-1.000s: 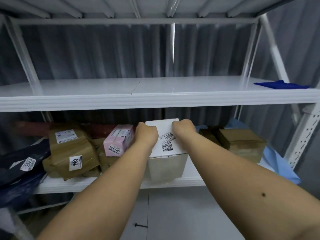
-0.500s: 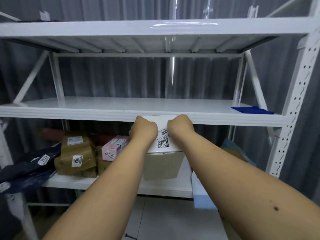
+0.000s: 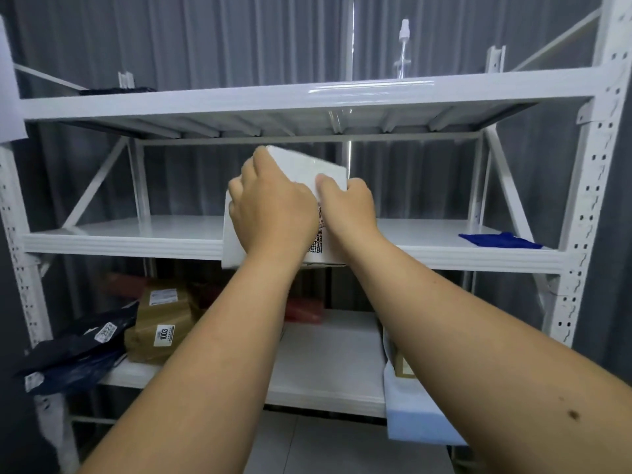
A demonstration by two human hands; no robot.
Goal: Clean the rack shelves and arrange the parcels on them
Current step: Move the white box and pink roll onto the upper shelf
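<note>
Two bare forearms reach forward from the bottom of the view. The left hand (image 3: 273,203) lies spread over the near face of a white cardboard box with a printed code label (image 3: 307,172), fingers (image 3: 261,159) curled over its upper left edge; the right hand (image 3: 349,206) clasps the box's right side, so both hands grip it. The box is tilted, its top leaning away, held in front of the front lip of the white metal middle shelf (image 3: 119,241) (whether its lower edge touches the lip cannot be told).

Below, on the white lower shelf (image 3: 325,357), sit a brown paper-wrapped parcel marked 1003 (image 3: 160,333) and, just left of it, a dark blue plastic mailer bag (image 3: 75,354) hanging over the shelf's end. A pale blue foam sheet (image 3: 417,415) droops off the lower shelf's right front.

Farther back, a dark blue cloth (image 3: 501,240) lies at the right end of the middle shelf. On the white top shelf (image 3: 307,94) stands a clear spray bottle (image 3: 403,53), before a grey corrugated wall (image 3: 239,35).
</note>
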